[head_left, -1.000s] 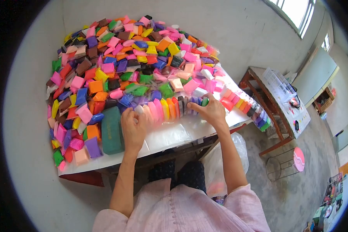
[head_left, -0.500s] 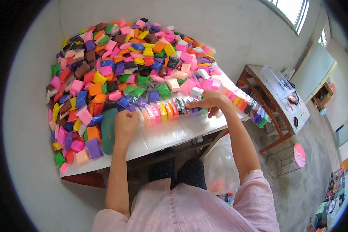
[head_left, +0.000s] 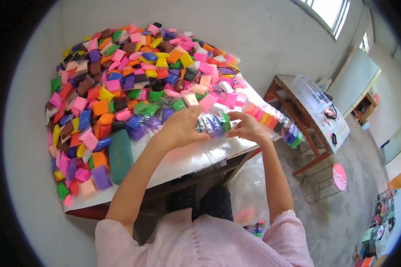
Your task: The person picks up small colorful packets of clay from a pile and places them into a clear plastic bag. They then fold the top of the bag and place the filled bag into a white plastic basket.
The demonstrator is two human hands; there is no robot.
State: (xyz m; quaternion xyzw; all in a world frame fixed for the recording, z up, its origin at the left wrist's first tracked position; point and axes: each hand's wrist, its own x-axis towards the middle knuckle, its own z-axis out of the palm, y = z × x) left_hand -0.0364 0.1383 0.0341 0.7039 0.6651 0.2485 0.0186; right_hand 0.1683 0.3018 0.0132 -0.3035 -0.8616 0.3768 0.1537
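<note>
A row of small packets (head_left: 212, 124) in clear wrapping lies near the table's front edge, showing black, white, blue and green between my hands. My left hand (head_left: 179, 127) curves over the left part of the row and hides it. At the row's green right end, my right hand (head_left: 246, 127) has its thumb and fingers curved round it. Both hands seem to grip the row from its two sides. Behind them spreads a large pile of colourful packets (head_left: 133, 66). A green flat case (head_left: 120, 155) rests on the table left of my left hand.
Another wrapped row of coloured packets (head_left: 272, 120) lies at the table's right end, over its edge. Farther right stand a wooden table (head_left: 314, 120) with a white wire basket (head_left: 309, 91) and a pink-topped stool (head_left: 339, 176). A clear plastic bag (head_left: 249, 196) hangs below.
My left hand has moved right from the row's left end and now covers its left part. My right hand has shifted to the green end. The view has shifted slightly.
</note>
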